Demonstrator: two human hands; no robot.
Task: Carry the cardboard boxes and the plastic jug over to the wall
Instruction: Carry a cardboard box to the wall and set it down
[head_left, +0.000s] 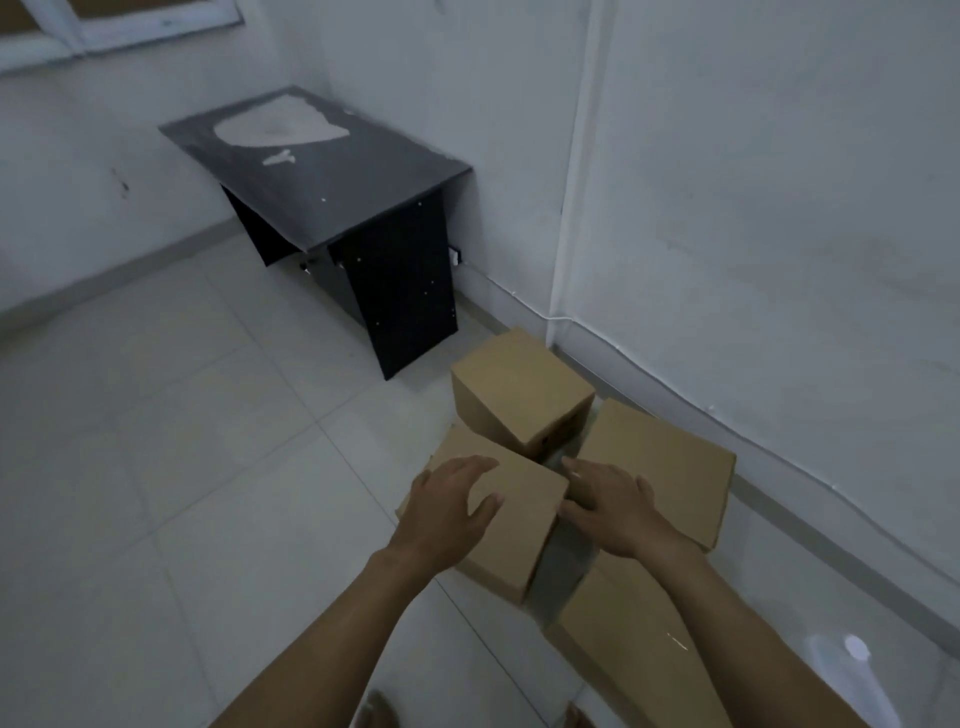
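Observation:
Several brown cardboard boxes lie on the tiled floor by the right wall. My left hand (451, 506) hovers with spread fingers over the left side of the nearest box (519, 519). My right hand (608, 501) reaches over that box's right edge, fingers relaxed, into the gap beside a second box (670, 467). A third box (519, 389) sits tilted behind them, and another box (623, 623) lies under my right forearm. A translucent plastic jug (852, 660) with a white cap shows at the lower right near the wall.
A black desk (332, 182) with a worn patch on top stands in the far corner. A white conduit (571, 171) runs down the wall (779, 208). Pale floor tiles (182, 467) spread to the left. My feet show at the bottom edge.

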